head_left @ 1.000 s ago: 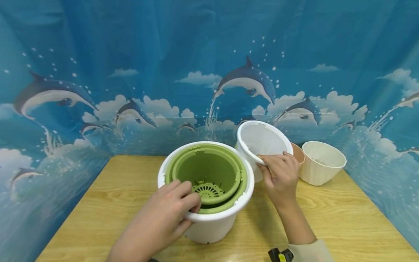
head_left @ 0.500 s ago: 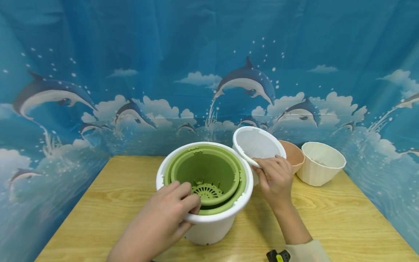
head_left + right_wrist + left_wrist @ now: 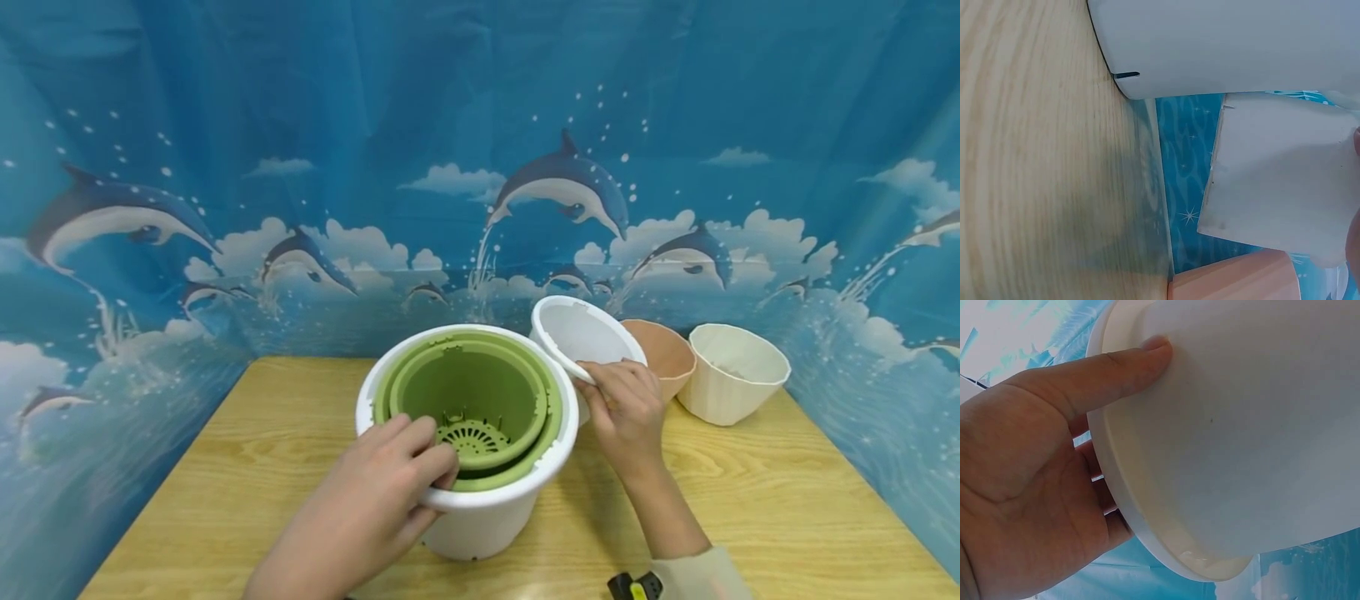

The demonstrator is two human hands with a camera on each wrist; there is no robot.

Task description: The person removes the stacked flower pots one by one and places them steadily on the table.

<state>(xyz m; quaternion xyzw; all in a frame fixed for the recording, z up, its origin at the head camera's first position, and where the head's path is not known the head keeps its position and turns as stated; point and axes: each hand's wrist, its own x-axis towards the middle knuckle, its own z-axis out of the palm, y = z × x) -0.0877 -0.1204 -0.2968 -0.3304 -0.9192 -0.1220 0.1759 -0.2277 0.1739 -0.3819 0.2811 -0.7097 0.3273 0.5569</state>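
A large white flower pot [image 3: 480, 529] stands on the table, with an outer green pot [image 3: 556, 417] and an inner green pot [image 3: 472, 379] nested in it. My left hand [image 3: 382, 483] grips its front-left rim; the left wrist view shows the thumb [image 3: 1116, 375] along the outside wall and the other fingers over the rim. Behind and to the right, my right hand [image 3: 626, 417] pinches the rim of a smaller white flower pot [image 3: 583, 329]. This pot tilts, and in the right wrist view its base is raised off the table. The large pot partly hides it in the head view.
A terracotta-coloured pot [image 3: 663, 358] and a ribbed cream pot [image 3: 735, 392] stand side by side at the back right. The wooden table [image 3: 765, 500] ends at a blue dolphin-print curtain [image 3: 450, 125] at the back and sides.
My right hand has moved the smaller white pot left and slightly down, baring more of the terracotta-coloured pot. The left hand and the large pot have barely shifted.
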